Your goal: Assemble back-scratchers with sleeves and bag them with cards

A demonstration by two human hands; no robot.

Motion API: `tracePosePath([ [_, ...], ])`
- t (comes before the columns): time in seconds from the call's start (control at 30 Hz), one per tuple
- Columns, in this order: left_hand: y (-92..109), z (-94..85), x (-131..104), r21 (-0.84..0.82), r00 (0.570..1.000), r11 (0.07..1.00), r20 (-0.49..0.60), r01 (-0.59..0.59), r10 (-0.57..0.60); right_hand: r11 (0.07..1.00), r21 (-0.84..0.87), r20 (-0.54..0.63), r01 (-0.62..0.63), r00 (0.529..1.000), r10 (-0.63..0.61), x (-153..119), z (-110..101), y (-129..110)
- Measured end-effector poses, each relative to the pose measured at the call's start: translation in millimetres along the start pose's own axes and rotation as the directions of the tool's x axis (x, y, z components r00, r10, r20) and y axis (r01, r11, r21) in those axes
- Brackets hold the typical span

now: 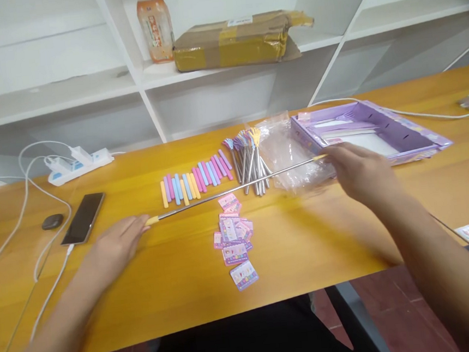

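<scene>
A thin metal rod (235, 188) with yellow ends stretches between my two hands above the table. My left hand (115, 249) pinches its left yellow end, and my right hand (359, 170) grips the right one. Beneath the rod lie pink and purple cards (233, 229), partly overlapping. Behind it, a row of pastel sticks (196, 179) in yellow, pink, blue and purple stands beside a bundle of metal rods (249, 161) with small coloured hand-shaped tips. Crumpled clear plastic (292, 154) lies right of the bundle.
A purple box tray (406, 128) sits at the right behind my right hand. At the left are a phone (83, 218), a dark earbud case (53, 222), a power strip (80, 166) and white cables. A taped carton (235, 42) and an orange package (156, 30) occupy the shelf.
</scene>
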State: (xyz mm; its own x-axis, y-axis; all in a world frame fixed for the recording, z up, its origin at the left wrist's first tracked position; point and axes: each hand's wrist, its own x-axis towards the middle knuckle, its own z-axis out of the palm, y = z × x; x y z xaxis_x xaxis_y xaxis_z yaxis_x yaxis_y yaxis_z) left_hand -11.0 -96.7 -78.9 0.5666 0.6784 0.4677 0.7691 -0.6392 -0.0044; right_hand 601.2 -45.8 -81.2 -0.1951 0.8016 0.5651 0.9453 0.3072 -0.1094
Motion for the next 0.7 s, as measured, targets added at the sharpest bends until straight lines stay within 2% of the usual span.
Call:
tracePosePath([
  [0.1, 37, 20.4, 28, -0.101, 0.998, 0.994, 0.026, -0.051, 0.054, 0.979, 0.060, 0.005, 0.197, 0.980, -0.197, 12, 13, -59],
  [0.17, 60, 35.4, 47, -0.172, 0.998, 0.984, 0.029, -0.056, 0.062, 0.924, 0.134, -0.001, 0.358, 0.932, -0.361, 16, 24, -106],
  [0.2, 68, 42.3, 55, -0.205, 0.997, 0.978, 0.046, -0.046, 0.056, 0.886, 0.168, 0.033, 0.432, 0.896, -0.443, 17, 29, -128],
  [0.27, 79, 53.3, 67, -0.273, 0.995, 0.962, 0.099, -0.004, 0.033, 0.862, 0.168, 0.109, 0.477, 0.861, -0.498, 19, 38, -160],
  [0.3, 81, 57.4, 71, -0.311, 0.991, 0.950, 0.134, 0.031, 0.012, 0.852, 0.187, 0.143, 0.488, 0.845, -0.515, 21, 41, -168],
  [0.33, 81, 60.6, 74, -0.347, 0.985, 0.935, 0.170, 0.081, -0.022, 0.856, 0.213, 0.168, 0.472, 0.845, -0.507, 24, 43, -168],
  [0.4, 78, 65.7, 74, -0.408, 0.964, 0.888, 0.236, 0.213, -0.122, 0.905, 0.234, 0.188, 0.355, 0.897, -0.401, 34, 43, -152],
  [0.47, 76, 70.8, 72, -0.457, 0.932, 0.821, 0.278, 0.343, -0.235, 0.985, 0.139, 0.166, 0.102, 0.978, -0.125, 46, 42, -120],
  [0.5, 75, 73.7, 71, -0.480, 0.914, 0.782, 0.289, 0.397, -0.286, 0.997, 0.053, 0.143, -0.051, 0.989, 0.043, 51, 42, -102],
  [0.57, 76, 80.3, 68, -0.531, 0.886, 0.709, 0.303, 0.464, -0.352, 0.948, -0.115, 0.122, -0.298, 0.943, 0.311, 58, 47, -71],
  [0.6, 76, 83.6, 67, -0.554, 0.878, 0.681, 0.310, 0.479, -0.365, 0.911, -0.179, 0.141, -0.372, 0.907, 0.398, 59, 52, -59],
  [0.7, 77, 91.5, 64, -0.595, 0.883, 0.652, 0.328, 0.469, -0.336, 0.852, -0.262, 0.263, -0.454, 0.816, 0.516, 54, 69, -39],
])
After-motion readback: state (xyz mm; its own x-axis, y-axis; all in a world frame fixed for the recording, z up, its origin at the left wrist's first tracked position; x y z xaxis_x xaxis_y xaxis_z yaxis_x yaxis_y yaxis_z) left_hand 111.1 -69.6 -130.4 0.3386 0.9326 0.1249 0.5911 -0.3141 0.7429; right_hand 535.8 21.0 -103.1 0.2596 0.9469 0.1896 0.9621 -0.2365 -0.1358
